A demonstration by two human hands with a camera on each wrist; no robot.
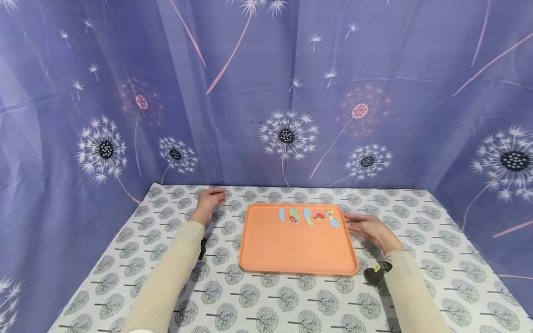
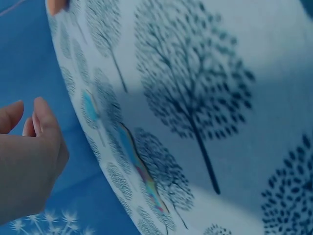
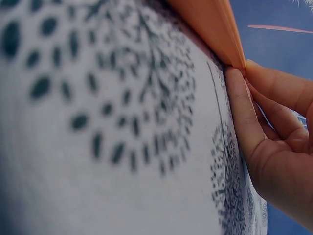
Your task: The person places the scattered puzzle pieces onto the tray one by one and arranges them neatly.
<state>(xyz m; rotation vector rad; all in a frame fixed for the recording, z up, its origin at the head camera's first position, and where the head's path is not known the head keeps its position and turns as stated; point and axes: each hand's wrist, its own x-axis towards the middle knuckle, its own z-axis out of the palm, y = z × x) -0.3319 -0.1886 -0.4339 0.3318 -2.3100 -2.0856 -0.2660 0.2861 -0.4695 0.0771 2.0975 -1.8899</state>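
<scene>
My left hand [image 1: 210, 202] is over the cloth left of the tray, fingers loosely bent. In the left wrist view, nothing shows between the thumb and fingers of that hand [image 2: 34, 156]. On the cloth below lie a small blue puzzle piece [image 2: 91, 105] and a long multicoloured one [image 2: 142, 169]. At the right edge of the orange tray [image 1: 295, 252], my right hand [image 1: 370, 228] grips the rim. The right wrist view has its thumb and fingers [image 3: 274, 112] pinching the tray's edge [image 3: 215, 29]. Several flat, irregular puzzle pieces [image 1: 308, 216] line the tray's far side.
A white cloth with grey trees [image 1: 245, 296] covers the table. Purple curtains with dandelions [image 1: 233, 129] hang behind it and on both sides. Dark wrist devices sit on both cream sleeves, the right one [image 1: 378, 272] close beside the tray's near right corner.
</scene>
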